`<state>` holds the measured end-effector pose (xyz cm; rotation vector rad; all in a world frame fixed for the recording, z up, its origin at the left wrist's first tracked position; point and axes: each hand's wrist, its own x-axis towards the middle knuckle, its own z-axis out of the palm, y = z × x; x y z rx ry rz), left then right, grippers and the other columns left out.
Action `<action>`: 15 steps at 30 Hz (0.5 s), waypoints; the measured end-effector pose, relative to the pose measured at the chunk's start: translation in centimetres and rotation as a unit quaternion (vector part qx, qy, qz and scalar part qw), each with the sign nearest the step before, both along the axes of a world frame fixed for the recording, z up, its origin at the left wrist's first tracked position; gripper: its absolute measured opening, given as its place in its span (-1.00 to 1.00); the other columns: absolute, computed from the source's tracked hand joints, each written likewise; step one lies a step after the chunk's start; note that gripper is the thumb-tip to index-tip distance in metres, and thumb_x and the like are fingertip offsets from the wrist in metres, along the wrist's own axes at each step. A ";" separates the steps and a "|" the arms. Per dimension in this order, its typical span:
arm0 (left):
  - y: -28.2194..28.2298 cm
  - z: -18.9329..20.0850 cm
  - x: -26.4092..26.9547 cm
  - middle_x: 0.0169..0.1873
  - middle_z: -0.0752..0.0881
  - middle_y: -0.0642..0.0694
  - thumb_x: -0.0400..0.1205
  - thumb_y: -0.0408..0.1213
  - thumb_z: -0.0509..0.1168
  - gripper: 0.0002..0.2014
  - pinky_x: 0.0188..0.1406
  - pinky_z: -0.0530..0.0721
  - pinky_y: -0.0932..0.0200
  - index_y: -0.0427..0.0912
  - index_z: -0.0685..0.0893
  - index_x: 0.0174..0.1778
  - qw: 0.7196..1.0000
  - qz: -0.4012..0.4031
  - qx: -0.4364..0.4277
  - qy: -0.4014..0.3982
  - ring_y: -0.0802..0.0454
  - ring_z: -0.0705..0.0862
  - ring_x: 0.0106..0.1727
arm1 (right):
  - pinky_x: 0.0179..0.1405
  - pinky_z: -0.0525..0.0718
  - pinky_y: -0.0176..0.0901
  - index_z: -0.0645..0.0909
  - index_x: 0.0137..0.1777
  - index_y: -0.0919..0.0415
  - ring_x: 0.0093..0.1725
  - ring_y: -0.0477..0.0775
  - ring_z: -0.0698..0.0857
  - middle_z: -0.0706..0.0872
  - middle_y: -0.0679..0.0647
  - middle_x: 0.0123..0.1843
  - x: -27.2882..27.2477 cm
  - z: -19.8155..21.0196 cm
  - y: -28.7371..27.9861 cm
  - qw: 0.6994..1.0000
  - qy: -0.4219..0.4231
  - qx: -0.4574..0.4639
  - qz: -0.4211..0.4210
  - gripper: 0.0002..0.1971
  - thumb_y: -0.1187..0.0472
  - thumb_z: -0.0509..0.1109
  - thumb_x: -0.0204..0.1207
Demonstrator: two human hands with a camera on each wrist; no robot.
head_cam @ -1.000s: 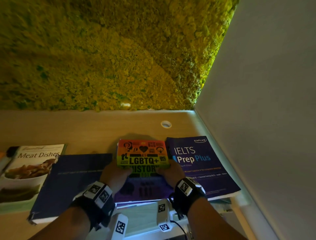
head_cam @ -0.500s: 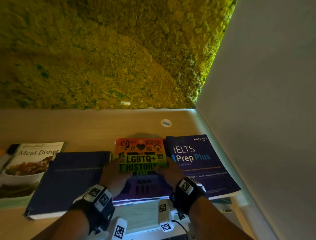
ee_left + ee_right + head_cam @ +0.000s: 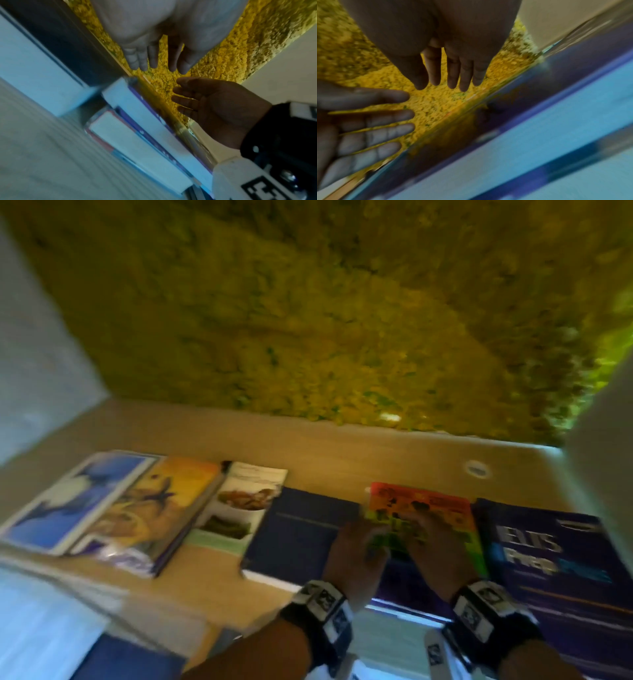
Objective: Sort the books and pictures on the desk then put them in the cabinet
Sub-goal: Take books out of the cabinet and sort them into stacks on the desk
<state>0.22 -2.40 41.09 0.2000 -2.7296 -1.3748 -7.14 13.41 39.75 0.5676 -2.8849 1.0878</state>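
A rainbow-covered book [image 3: 442, 505] lies on top of a stack [image 3: 137, 128] at the desk's right end. My left hand [image 3: 356, 546] and right hand [image 3: 435, 542] lie side by side over its cover. Both wrist views show straight, spread fingers: the left hand's fingers [image 3: 150, 56] and the right hand's fingers [image 3: 450, 70]. Neither hand curls round anything. Whether the fingertips touch the cover is lost in the blur. A purple IELTS book [image 3: 548, 559] lies to the right and a dark blue book [image 3: 298, 529] to the left.
Further left on the wooden desk [image 3: 308, 453] lie a Meat Dishes cookbook [image 3: 243, 505], a yellow-covered book [image 3: 161, 508] and a blue-and-white picture [image 3: 68, 501]. A mossy yellow-green wall [image 3: 308, 320] backs the desk, and a white wall [image 3: 603, 457] closes the right side.
The view has swung left, bringing the yellow book and the blue-and-white picture into sight. Both hands have left the rainbow book's near corners and now lie flat over its cover.
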 end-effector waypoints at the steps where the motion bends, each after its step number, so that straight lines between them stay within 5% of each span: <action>1: -1.3 0.2 0.4 0.14 0.76 0.06 0.56 -0.20 0.32 -0.62 0.25 0.65 0.12 0.54 0.68 -0.02 1.000 0.014 0.019 -0.009 0.13 0.69 0.18 | 0.13 0.59 -0.11 0.70 0.24 -0.03 0.17 0.06 0.75 0.79 0.04 0.22 0.1 0.0 -1.5 0.999 -0.018 -0.012 0.024 -0.67 0.36 0.49 0.57; 3: -4.8 0.5 1.7 0.03 0.82 0.08 0.54 -0.15 0.27 -0.68 0.20 0.72 0.08 0.51 0.69 -0.12 0.998 0.045 0.034 -0.032 0.13 0.77 0.10 | 0.09 0.64 -0.10 0.64 0.15 -0.19 0.09 -0.02 0.77 0.81 -0.05 0.11 0.7 -0.2 -4.7 0.995 -0.059 -0.046 0.071 -0.69 0.29 0.49 0.61; 6: -11.4 0.6 4.3 0.11 0.82 -0.08 0.66 -0.25 0.32 -0.77 0.27 0.69 0.06 -0.03 0.80 0.18 0.993 0.099 0.008 -0.065 -0.06 0.76 0.18 | 0.11 0.74 0.06 0.59 0.07 -0.38 0.02 -0.10 0.79 0.83 -0.11 0.02 2.0 -1.0 -9.9 0.985 -0.102 -0.071 0.121 -0.68 0.18 0.45 0.65; 8: -15.8 1.5 5.7 0.08 0.83 -0.13 0.68 -0.34 0.33 -0.79 0.16 0.64 0.30 -0.19 0.79 0.18 0.990 0.124 -0.017 -0.058 -0.10 0.77 0.16 | 0.13 0.74 0.07 0.54 0.08 -0.43 -0.01 -0.14 0.79 0.81 -0.13 -0.02 2.9 -1.2 -13.4 0.976 -0.134 -0.073 0.157 -0.70 0.12 0.41 0.68; 11: -22.7 1.8 6.5 -0.13 0.74 0.14 0.70 -0.32 0.28 -0.81 -0.12 0.55 0.48 -0.06 0.81 0.04 0.982 0.148 -0.083 -0.077 0.11 0.75 -0.05 | 0.12 0.72 0.13 0.50 0.19 -0.36 -0.01 -0.01 0.79 0.80 -0.05 -0.02 3.9 0.0 -18.2 0.960 -0.192 -0.072 0.192 -0.82 0.00 0.33 0.71; 13: -27.2 0.9 6.1 -0.14 0.73 0.01 0.68 -0.16 0.21 -0.77 -0.14 0.62 0.17 0.13 0.69 -0.25 0.972 0.166 -0.144 -0.088 -0.07 0.74 -0.04 | 0.11 0.69 0.24 0.51 0.20 -0.27 0.00 0.15 0.78 0.79 0.05 0.01 4.3 0.8 -21.3 0.949 -0.232 -0.085 0.196 -0.78 -0.14 0.37 0.59; 15: -31.3 -0.1 5.4 0.09 0.76 -0.21 0.56 -0.03 0.16 -0.78 -0.18 0.69 -0.03 0.15 0.56 -0.41 0.959 0.196 -0.176 -0.102 -0.23 0.73 0.02 | 0.17 0.71 0.34 0.54 0.17 -0.25 0.06 0.13 0.77 0.78 0.05 0.03 3.9 0.3 -24.3 0.937 -0.273 -0.108 0.189 -0.59 -0.27 0.39 0.32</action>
